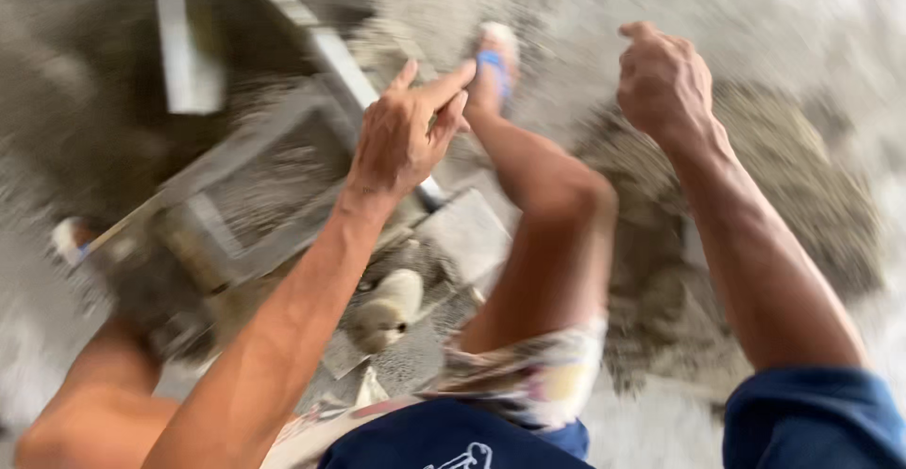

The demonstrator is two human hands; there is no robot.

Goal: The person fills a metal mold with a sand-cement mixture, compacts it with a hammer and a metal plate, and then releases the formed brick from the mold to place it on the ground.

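Blue cloth is nearest — a dark blue shirt point(453, 441) at the bottom edge, with patterned shorts point(533, 379) just above it. Two bare arms reach out from there, and the whole picture is blurry from fast moving.

Left hand point(406, 134) is up over a grey metal frame point(255, 195). Its fingers are spread and pointing, and I cannot tell if it pinches anything small. Right hand point(661, 77) is curled into a loose fist, well apart from the left one — too blurred to say if something is inside it.

One bent knee point(566, 195) sits between the arms. Further on there is one foot in a sandal with a blue strap point(493, 68).

Under the frame lie one flat grey block point(467, 233) and one pale lump point(387, 310). A heap of grey sandy mix point(755, 176) lies on the floor beneath the right arm.

How far the work has come, I would guess the mix is heaped and the frame is in place, but no hand grips the frame right now.
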